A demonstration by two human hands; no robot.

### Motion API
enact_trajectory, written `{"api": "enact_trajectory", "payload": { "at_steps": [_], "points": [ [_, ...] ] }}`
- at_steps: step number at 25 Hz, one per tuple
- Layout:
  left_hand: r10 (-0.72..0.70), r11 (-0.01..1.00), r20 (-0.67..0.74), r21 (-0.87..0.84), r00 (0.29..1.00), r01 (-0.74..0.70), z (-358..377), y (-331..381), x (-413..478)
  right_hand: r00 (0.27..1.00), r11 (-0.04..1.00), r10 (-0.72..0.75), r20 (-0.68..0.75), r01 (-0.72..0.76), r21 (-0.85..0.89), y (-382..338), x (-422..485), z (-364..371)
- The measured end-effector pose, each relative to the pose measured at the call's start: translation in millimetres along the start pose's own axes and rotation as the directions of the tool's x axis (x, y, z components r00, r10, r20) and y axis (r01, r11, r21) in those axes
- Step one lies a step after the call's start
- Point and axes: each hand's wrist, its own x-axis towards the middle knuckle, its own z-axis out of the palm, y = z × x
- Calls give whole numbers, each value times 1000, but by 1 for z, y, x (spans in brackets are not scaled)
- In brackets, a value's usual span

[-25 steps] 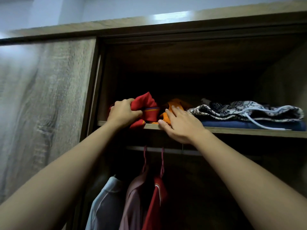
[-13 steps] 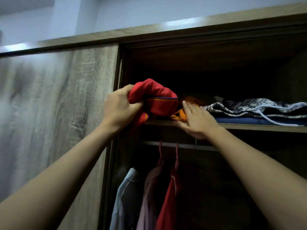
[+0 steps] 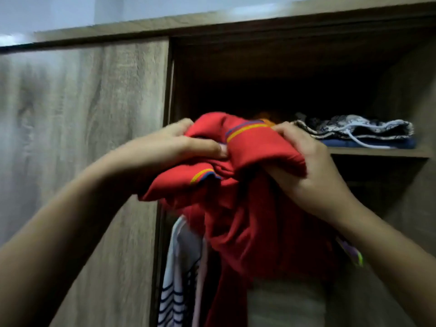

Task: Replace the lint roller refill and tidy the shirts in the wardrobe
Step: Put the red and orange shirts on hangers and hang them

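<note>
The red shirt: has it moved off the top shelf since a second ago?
Yes. The red shirt has come off the shelf, now hanging in front of and below its edge, gripped by left hand and right hand.

Wood-grain wardrobe point(image 3: 306, 24) seen from below; closed sliding door point(image 3: 82, 119) at left, its pale oak-effect surface blurred; open compartment at right, dark towards the back; a horizontal shelf point(image 3: 377, 152) spans the opening, with a shadowed side panel point(image 3: 415, 95) at far right; above the top board, a pale bluish wall point(image 3: 70, 10); light is dim, with a faint bright reflection along the top edge.
</note>
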Motion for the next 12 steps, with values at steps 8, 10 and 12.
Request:
{"api": "enact_trajectory", "payload": {
  "at_steps": [8, 10, 12],
  "points": [
    [-246, 969, 355, 118, 902, 218, 135, -120, -18, 741, 750, 639, 205, -542, -379, 17, -128, -27],
    [-181, 983, 503, 106, 845, 148, 164, -130, -30, 668, 659, 720, 189, -571, -490, 18, -151, -38],
    [-84, 993, 588, 120, 805, 16, 186, -134, -35, 621, 608, 754, 212, -540, -582, 19, -167, -55]
  ]
}}
